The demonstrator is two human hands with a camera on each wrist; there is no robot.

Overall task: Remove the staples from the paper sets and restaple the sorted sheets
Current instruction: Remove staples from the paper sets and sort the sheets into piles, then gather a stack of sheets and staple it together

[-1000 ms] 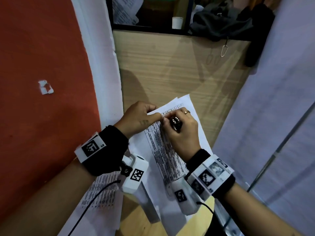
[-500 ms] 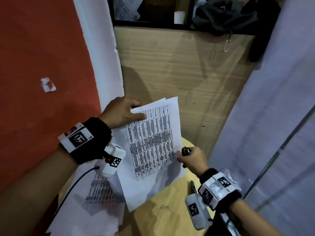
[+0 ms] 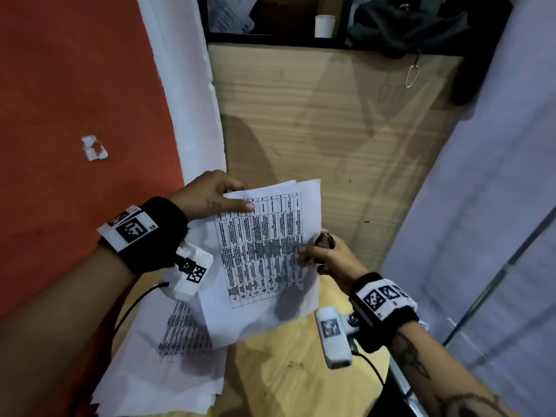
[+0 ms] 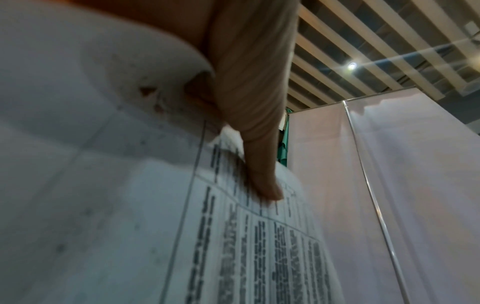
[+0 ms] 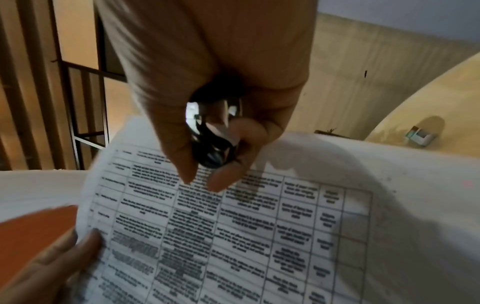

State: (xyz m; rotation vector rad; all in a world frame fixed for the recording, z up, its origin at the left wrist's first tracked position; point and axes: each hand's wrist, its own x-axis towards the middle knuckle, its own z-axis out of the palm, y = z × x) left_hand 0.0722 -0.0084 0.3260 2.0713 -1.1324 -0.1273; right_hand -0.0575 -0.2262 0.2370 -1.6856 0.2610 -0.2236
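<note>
A set of printed table sheets [image 3: 264, 251] is held up over the table. My left hand [image 3: 237, 197] pinches its top left corner, thumb on the front. The left wrist view shows that thumb [image 4: 259, 164] pressing the sheets [image 4: 233, 257], whose corner is torn and curled. My right hand [image 3: 313, 254] is at the set's right edge, fingers curled round a black and chrome staple remover [image 3: 325, 240]. In the right wrist view the staple remover [image 5: 213, 133] sits in the palm, and the thumb and forefinger tips [image 5: 215, 183] hover just over the sheets [image 5: 259, 236].
More printed sheets [image 3: 168, 356] lie on the round wooden table [image 3: 285, 371] at the lower left. A wooden panel [image 3: 331, 130] stands behind, an orange wall [image 3: 75, 115] to the left, a white partition [image 3: 481, 206] to the right. A small box [image 5: 420, 134] rests on the table.
A second ago both hands met at the set's top corner, the remover against it. The right hand then dropped away and now sits at the right edge; the left hand holds the sheets higher.
</note>
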